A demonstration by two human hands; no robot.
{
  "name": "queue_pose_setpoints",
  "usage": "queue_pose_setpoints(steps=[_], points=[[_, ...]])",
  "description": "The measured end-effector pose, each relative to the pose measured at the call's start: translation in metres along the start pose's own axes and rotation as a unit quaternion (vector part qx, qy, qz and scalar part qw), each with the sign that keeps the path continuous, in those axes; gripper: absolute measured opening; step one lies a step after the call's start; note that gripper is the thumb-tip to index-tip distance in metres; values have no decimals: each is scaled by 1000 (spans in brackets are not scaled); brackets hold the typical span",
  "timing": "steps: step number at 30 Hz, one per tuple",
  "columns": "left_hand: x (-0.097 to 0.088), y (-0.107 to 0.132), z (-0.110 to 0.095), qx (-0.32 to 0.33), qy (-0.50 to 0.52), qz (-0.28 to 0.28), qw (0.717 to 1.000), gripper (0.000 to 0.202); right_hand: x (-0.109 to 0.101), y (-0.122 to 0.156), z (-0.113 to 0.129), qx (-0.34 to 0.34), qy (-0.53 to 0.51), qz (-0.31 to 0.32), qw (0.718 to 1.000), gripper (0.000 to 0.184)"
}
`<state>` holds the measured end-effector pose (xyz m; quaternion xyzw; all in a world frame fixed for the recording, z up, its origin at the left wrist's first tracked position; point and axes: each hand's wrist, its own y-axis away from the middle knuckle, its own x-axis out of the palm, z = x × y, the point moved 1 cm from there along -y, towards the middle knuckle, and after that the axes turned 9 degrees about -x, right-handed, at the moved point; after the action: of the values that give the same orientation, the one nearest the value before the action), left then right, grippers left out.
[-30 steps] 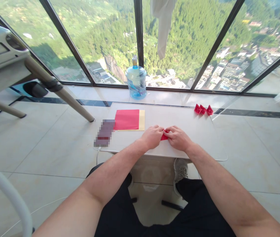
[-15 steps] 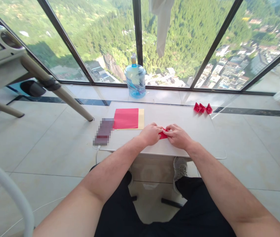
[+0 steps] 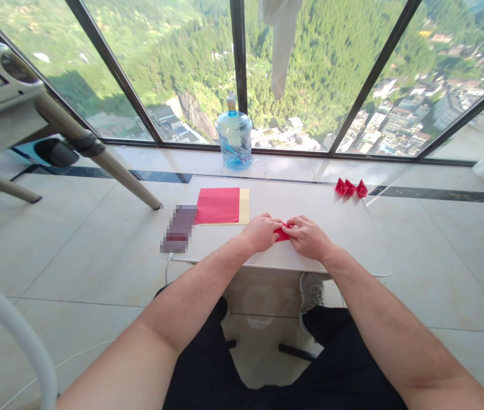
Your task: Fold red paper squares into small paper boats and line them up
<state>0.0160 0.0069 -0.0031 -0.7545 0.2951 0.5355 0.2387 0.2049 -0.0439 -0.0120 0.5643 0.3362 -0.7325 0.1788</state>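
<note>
A small piece of folded red paper [image 3: 282, 234] lies on the low white table [image 3: 310, 210], between my two hands near the front edge. My left hand [image 3: 262, 232] grips its left side, fingers bent over it. From the right, my right hand [image 3: 306, 234] pinches the paper with thumb and fingers near its top. Much of the paper is hidden under the fingers. At the table's far right corner stand three small folded red paper shapes [image 3: 350, 188]. Flat red sheets [image 3: 218, 205] rest on a yellow sheet [image 3: 244, 206] left of my hands.
A blurred-out phone-like object [image 3: 179, 229] with a white cable [image 3: 167, 267] lies at the table's left end. Behind the table a blue water jug [image 3: 234, 139] stands by the window. A table leg [image 3: 126, 177] slants down at the left.
</note>
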Motion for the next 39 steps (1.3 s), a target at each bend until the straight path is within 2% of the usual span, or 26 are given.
queue_pose_setpoints(steps=[7, 15, 39], points=[[1, -1, 1, -5, 11, -3, 1000, 30, -1, 0, 1, 10, 4, 11, 1000, 30], [0, 0, -1, -5, 4, 0, 1000, 30, 1, 2, 0, 16, -8, -19, 1000, 27], [2, -1, 0, -10, 8, 3, 1000, 27, 0, 4, 1, 12, 28, 0, 1000, 27]])
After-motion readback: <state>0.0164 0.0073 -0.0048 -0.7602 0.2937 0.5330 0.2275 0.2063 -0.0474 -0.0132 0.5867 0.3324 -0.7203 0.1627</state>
